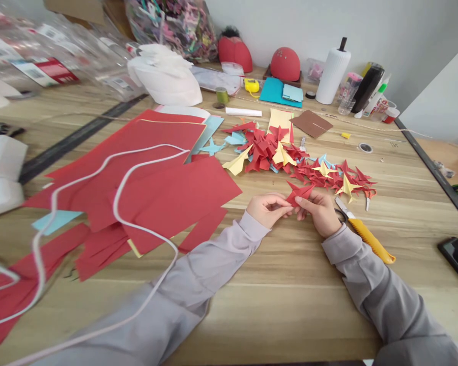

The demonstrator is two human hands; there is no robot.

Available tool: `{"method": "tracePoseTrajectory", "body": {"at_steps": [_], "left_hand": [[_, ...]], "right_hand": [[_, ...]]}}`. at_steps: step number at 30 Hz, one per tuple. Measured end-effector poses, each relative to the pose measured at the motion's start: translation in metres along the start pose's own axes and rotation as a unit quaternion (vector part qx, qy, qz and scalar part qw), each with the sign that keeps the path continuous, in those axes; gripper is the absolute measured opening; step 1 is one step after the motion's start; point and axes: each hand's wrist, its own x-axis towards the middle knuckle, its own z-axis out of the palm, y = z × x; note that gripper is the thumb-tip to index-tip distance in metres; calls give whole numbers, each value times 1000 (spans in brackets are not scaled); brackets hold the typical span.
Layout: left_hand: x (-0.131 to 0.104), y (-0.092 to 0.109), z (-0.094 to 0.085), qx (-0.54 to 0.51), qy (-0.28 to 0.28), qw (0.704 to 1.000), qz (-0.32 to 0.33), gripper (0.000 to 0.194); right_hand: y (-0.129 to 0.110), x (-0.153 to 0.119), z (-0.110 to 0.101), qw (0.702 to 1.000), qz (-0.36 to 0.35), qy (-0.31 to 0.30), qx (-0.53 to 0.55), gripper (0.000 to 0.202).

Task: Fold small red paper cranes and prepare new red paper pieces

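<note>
Red folded-paper star [299,193] held up between two bare hands, just above the bench [259,305] and on the near side of a loose heap of folded paper pieces [265,152], mostly red, with some yellow and light blue. Left hand [269,209]: grip closed, thumb and fingertips pinching the star's lower left edge. Right hand [321,211]: grip also closed on it, thumb pressed on the lower face near the right side, fingers curled behind. Points at upper left and upper right stand clear of the fingers. Handling, as judged: next to no weight, dry, unlikely to slip; stiff along the creases where layers stack, softer and easily bent at the thin tips. Hard squeezing would probably crush a point or put in a stray crease. Best hold looks to be a flat pinch on the thicker folded body, one each side, tips left free. Just beside the right wrist, a yellow utility knife [372,241] lies on the wood. Well to the left, overlapping red paper sheets [198,185], with a white cord [116,203] looping across the view there; whether it touches them, cannot tell.
</note>
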Motion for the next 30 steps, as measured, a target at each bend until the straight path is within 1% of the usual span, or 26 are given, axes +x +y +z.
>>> {"method": "tracePoseTrajectory", "body": {"at_steps": [4, 8, 14, 17, 24, 27, 30], "left_hand": [[-1, 4, 1, -8, 25, 999, -29, 18], [-2, 12, 1, -13, 33, 997, -62, 14], [-2, 15, 1, -14, 52, 996, -66, 12], [0, 14, 0, -11, 66, 996, -63, 13], [1, 15, -1, 3, 49, 997, -63, 14], [2, 16, 0, -8, 50, 996, -68, 15], [2, 16, 0, -16, 50, 996, -69, 17]], "right_hand": [[1, 0, 0, 1000, -4, 2, 5, 25], [1, 0, 1, 1000, -10, 6, 0, 26], [-1, -1, 2, 1000, -14, 5, -14, 28], [-2, -1, 2, 999, -5, -8, -38, 29], [-1, -1, 1, 998, 3, -26, -49, 28], [-2, -1, 2, 998, -2, -34, -50, 28], [-4, -3, 5, 998, -19, -32, -42, 32]]}}
